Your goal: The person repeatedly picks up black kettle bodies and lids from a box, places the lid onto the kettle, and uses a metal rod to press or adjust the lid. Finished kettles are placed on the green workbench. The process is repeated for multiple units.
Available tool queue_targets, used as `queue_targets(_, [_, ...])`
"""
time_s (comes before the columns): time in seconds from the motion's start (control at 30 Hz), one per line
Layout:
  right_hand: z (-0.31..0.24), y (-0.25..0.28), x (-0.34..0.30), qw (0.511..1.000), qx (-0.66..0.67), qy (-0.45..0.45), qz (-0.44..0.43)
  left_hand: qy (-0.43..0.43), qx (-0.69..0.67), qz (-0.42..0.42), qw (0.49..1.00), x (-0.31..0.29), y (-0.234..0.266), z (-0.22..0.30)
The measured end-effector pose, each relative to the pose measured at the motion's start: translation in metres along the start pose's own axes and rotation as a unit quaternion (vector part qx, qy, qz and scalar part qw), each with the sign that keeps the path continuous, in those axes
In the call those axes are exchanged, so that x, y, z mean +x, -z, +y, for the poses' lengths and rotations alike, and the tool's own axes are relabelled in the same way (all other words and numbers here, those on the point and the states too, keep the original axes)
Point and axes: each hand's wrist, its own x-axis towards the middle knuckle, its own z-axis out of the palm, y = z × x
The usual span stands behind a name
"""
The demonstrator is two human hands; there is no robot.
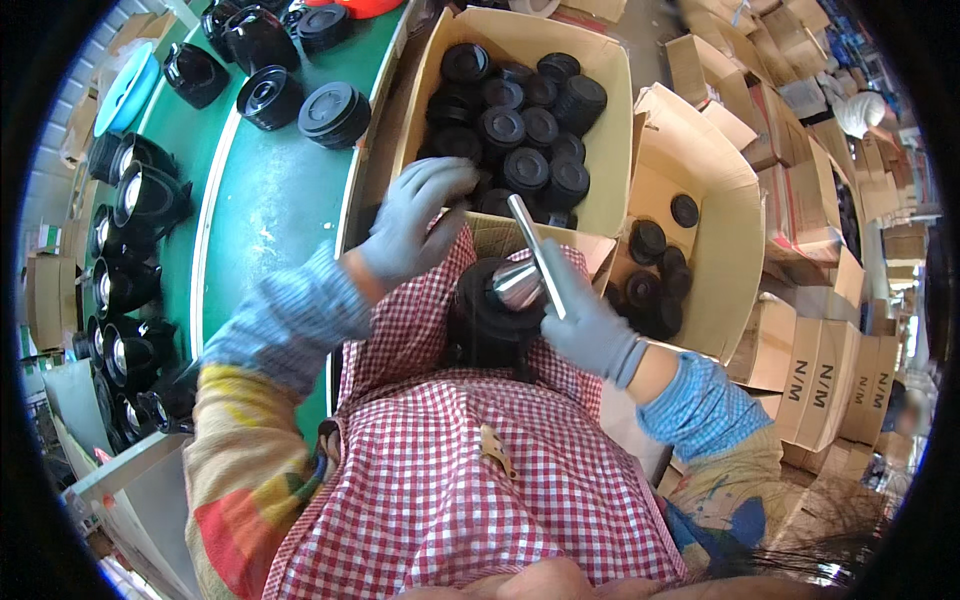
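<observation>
My right hand (590, 325), in a grey glove, grips a shiny metal T-shaped tool (530, 240) with a straight bar and a wide cone-like end. The cone (518, 284) sits over a dark round part (485, 315) between my knees, on the red checked apron (480, 440). How far the cone goes into that part is hidden. My left hand (420, 215), also gloved, is raised beside the near left edge of a cardboard box (615, 120). Its fingers are loosely bent, apart from the thumb, and nothing shows in them. Several black round parts (525, 170) fill that box.
To the left runs a green belt (265, 220) carrying black jug-like housings (145, 200) and stacked black discs (333, 112). A second cardboard box (715, 240) on the right holds several black round parts (647, 240). More cartons (830, 385) are piled at the far right.
</observation>
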Motion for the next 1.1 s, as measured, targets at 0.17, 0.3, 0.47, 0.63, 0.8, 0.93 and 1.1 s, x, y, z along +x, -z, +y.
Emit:
queue_targets(0.17, [0.053, 0.038, 0.016, 0.947, 0.299, -0.086, 0.086, -0.241, 0.084, -0.351, 0.901, -0.137, 0.024, 0.051])
queue_targets(0.3, [0.052, 0.036, 0.069, 0.894, 0.411, -0.115, 0.135, -0.168, 0.137, -0.438, 0.873, -0.142, 0.026, 0.050])
queue_targets(0.47, [0.049, 0.009, 0.122, 0.950, 0.251, -0.113, 0.148, 0.232, -0.001, -0.382, 0.895, -0.093, 0.119, 0.030])
queue_targets(0.63, [0.009, -0.061, 0.199, 0.994, -0.051, 0.095, 0.022, 0.487, -0.150, 0.053, 0.859, -0.135, 0.218, -0.045])
queue_targets(0.8, [-0.020, -0.185, 0.265, 0.969, -0.165, 0.120, -0.140, 0.438, -0.315, 0.397, 0.742, -0.125, 0.274, -0.150])
queue_targets(0.93, [-0.004, -0.238, 0.301, 0.945, -0.201, 0.229, -0.116, 0.416, -0.309, 0.488, 0.703, -0.102, 0.273, -0.263])
queue_targets(1.1, [-0.010, -0.226, 0.297, 0.939, -0.190, 0.274, -0.078, 0.419, -0.261, 0.527, 0.692, -0.074, 0.272, -0.365])
